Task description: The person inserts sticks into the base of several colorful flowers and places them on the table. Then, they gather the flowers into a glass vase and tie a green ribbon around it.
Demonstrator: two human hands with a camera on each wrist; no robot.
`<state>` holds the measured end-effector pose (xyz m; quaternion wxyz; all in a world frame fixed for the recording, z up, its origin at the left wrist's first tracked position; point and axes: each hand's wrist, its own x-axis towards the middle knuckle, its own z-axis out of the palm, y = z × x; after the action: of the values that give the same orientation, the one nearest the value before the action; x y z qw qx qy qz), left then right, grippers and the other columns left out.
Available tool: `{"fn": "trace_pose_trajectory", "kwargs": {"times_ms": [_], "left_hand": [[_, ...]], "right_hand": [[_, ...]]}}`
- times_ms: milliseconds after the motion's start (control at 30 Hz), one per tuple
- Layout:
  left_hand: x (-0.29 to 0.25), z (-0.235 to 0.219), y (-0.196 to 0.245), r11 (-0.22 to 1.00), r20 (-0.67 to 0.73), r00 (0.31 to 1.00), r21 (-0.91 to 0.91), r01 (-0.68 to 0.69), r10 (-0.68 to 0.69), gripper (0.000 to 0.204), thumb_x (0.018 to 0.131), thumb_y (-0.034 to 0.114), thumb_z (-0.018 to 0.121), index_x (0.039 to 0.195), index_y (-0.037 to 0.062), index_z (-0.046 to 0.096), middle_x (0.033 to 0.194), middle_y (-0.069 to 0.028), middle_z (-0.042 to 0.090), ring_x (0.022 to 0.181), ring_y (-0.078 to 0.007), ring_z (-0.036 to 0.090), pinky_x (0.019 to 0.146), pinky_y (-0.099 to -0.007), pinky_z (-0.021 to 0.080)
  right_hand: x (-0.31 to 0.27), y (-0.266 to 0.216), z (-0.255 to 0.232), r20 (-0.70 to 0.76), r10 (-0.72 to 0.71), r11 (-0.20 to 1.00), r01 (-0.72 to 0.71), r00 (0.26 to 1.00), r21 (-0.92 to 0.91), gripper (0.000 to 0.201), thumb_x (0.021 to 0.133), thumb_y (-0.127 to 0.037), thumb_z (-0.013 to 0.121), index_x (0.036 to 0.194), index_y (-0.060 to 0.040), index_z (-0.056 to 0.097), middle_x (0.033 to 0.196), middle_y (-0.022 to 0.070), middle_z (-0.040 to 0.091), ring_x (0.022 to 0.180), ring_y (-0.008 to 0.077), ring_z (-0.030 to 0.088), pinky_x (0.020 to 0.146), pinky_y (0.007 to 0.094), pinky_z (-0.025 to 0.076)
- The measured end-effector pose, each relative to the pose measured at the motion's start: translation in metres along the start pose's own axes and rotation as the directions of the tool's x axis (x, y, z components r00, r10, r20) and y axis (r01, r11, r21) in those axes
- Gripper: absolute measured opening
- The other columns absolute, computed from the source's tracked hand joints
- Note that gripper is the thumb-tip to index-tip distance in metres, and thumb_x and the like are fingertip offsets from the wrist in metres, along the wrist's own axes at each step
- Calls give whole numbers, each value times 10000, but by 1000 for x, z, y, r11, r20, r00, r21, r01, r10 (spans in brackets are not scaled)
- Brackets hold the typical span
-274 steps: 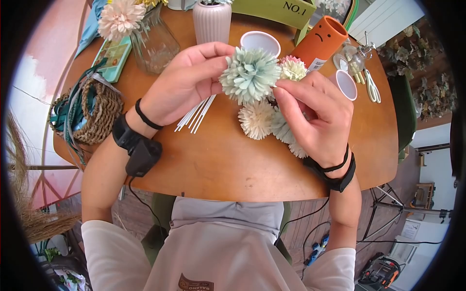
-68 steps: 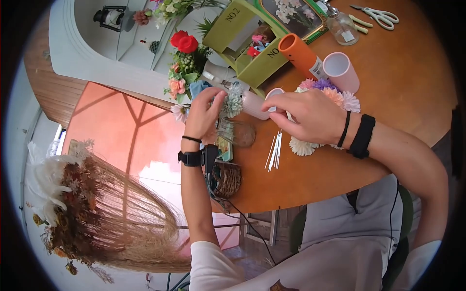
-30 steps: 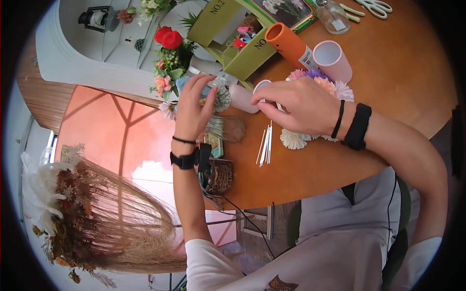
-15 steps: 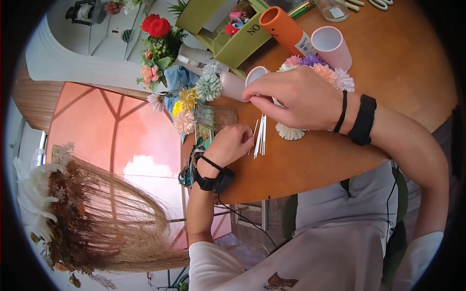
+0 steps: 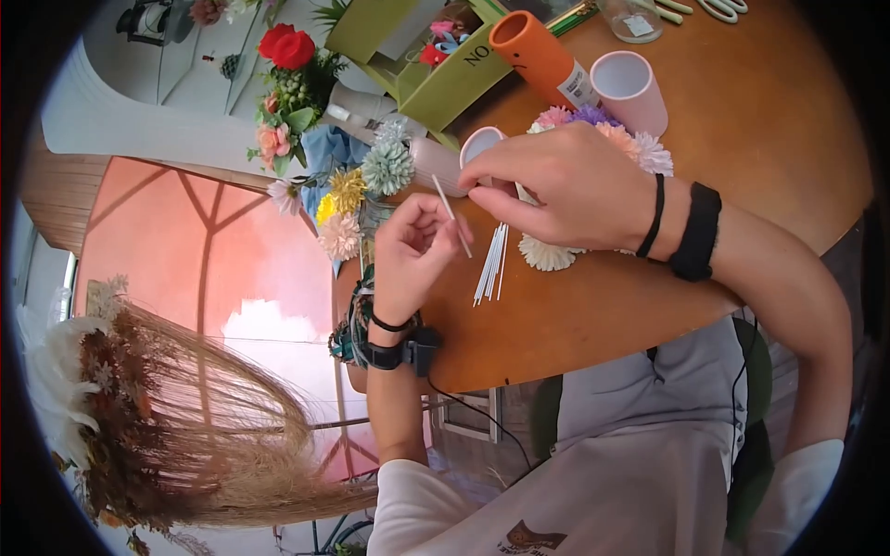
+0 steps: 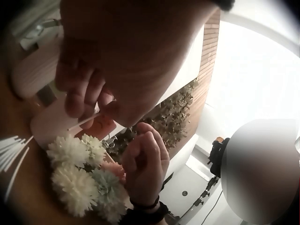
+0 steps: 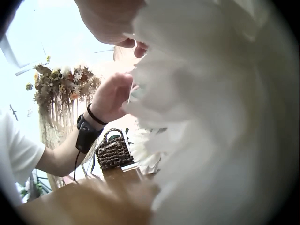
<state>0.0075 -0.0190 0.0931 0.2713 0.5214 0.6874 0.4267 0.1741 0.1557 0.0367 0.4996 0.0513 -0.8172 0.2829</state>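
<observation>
A person's left hand (image 5: 413,250) holds a thin white stick (image 5: 451,215), its fingers curled round the stick. The stick is up in front of the surface's (image 5: 640,292) left part, tilted, with its upper end leaning left and far. The right hand (image 5: 565,181) is just to the right, its thumb and forefinger bent toward each other; whether they grasp anything cannot be told. The two hands appear apart.

Under the right hand lies a bunch of flowers, partly hidden by it: a cream flower (image 5: 547,254) at the near side, and a pink flower (image 5: 553,116), a purple flower (image 5: 593,115) and a pale orange flower (image 5: 616,140) at the far side. Blurred pale petals (image 7: 211,112) fill the right part of the right wrist view. More white sticks (image 5: 490,266) lie together between the hands, nearer the surface's near edge.

Far of the flowers stand a pink cup (image 5: 630,93) and, just left of it, an orange vase (image 5: 533,56) with a frowning face and a label. A second pink cup (image 5: 482,142) is beside the right fingers. A green box (image 5: 445,83) is at the far side. Left of it are a pale green flower (image 5: 387,168), a yellow flower (image 5: 348,191) and a peach flower (image 5: 340,236). A wicker basket (image 7: 112,152) stands near the left forearm.
</observation>
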Motion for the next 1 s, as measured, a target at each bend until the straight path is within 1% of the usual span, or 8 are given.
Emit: {"fn": "trace_pose_trajectory", "kwargs": {"times_ms": [67, 267, 433, 500, 600, 700, 833, 1000], "left_hand": [[2, 14, -2, 992, -7, 996, -90, -87, 87, 82, 957, -2, 622, 1032, -17, 591, 911, -38, 680, 829, -76, 637, 761, -229, 514], [15, 43, -15, 965, -122, 964, -84, -249, 238, 156, 937, -11, 680, 1083, -26, 626, 931, -34, 690, 841, -80, 648, 782, -232, 524], [15, 38, -43, 967, -184, 950, 9, -255, 252, 118, 912, 14, 729, 1017, -2, 679, 913, -3, 690, 806, -71, 628, 728, -231, 514], [16, 30, -42, 895, -116, 923, 313, -317, 368, 119, 862, 56, 780, 941, 27, 695, 865, -27, 671, 715, -105, 594, 628, -262, 474], [16, 26, -39, 773, 78, 876, 438, -459, 476, 217, 819, 157, 833, 874, 36, 661, 807, -74, 627, 702, -241, 611, 633, -332, 503], [14, 28, -41, 621, 299, 789, 494, -609, 536, 324, 775, 214, 862, 979, 47, 673, 973, -80, 659, 829, -285, 641, 713, -355, 524], [10, 35, -57, 627, 295, 800, 502, -595, 523, 233, 815, 162, 789, 960, 48, 646, 992, -82, 645, 846, -310, 643, 732, -394, 534], [12, 30, -67, 686, 266, 806, 426, -590, 528, 126, 827, 53, 694, 920, 32, 611, 951, -94, 613, 822, -307, 632, 711, -402, 528]], "right_hand": [[-1, -2, -1, 44, 68, 997, -69, 997, 16, 161, 960, -252, 637, 929, -97, 667, 738, 74, 659, 703, 304, 679, 604, 418, 519], [4, 4, 4, -82, 2, 995, 7, 997, 100, 173, 945, -231, 680, 916, -62, 702, 760, 84, 649, 700, 291, 666, 608, 383, 513], [12, 0, -8, -57, 59, 989, -50, 997, 143, 122, 971, -91, 656, 1041, -11, 716, 846, 53, 671, 710, 142, 618, 633, 265, 479], [14, 2, -6, -87, 78, 976, -58, 993, 210, 124, 986, -91, 644, 1039, -4, 715, 847, 29, 668, 696, 97, 591, 609, 247, 462], [14, 13, -8, -1, 72, 958, -69, 997, 277, 164, 1033, -69, 577, 1032, 36, 703, 843, 38, 687, 652, 42, 571, 564, 189, 432], [8, 0, -3, 39, 208, 926, -209, 977, 315, 200, 1053, -71, 522, 1016, 30, 691, 779, 25, 651, 646, 38, 556, 562, 185, 414], [11, -12, -6, 66, 234, 945, -242, 970, 218, 191, 1040, -63, 543, 1022, 53, 693, 858, 65, 695, 636, 45, 556, 559, 196, 421], [12, -5, -3, 63, 81, 990, -87, 995, 107, 215, 1054, -56, 525, 984, 80, 677, 1035, 115, 703, 622, 44, 511, 567, 198, 408]]}}
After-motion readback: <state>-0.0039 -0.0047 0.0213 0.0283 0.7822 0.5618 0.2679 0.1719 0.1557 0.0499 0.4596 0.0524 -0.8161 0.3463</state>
